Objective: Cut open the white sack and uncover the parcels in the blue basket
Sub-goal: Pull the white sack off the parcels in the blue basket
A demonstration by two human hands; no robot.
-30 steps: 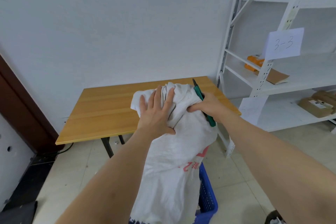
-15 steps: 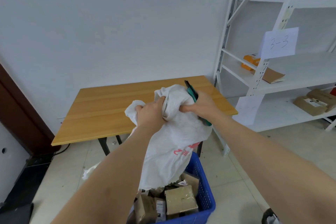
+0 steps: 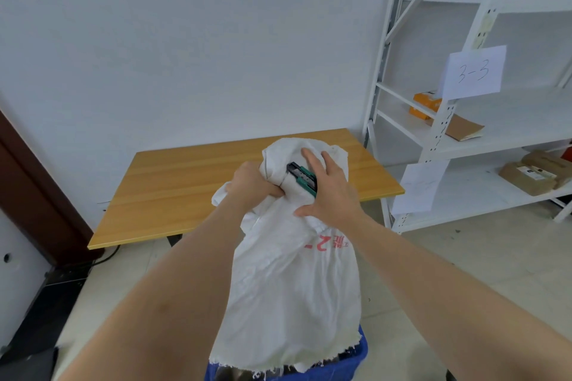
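The white sack (image 3: 294, 281) with red print hangs in front of me, its frayed cut edge dangling over the blue basket (image 3: 353, 365) at the bottom of the view. My left hand (image 3: 252, 184) is clenched on a bunch of the sack's cloth near its top. My right hand (image 3: 331, 192) presses against the sack with fingers spread, pinning a green and black utility knife (image 3: 301, 178) under the palm. The parcels in the basket are hidden by the sack.
A wooden table (image 3: 185, 182) stands behind the sack against the white wall. White metal shelving (image 3: 439, 133) at the right holds cardboard parcels (image 3: 532, 175), an orange box and a paper label "3-3" (image 3: 473, 73). A dark door frame is at the left.
The sack hangs lower and covers the basket's parcels that showed half a second ago. My right hand's fingers have spread over the cloth; my left hand stays clenched on the bunch.
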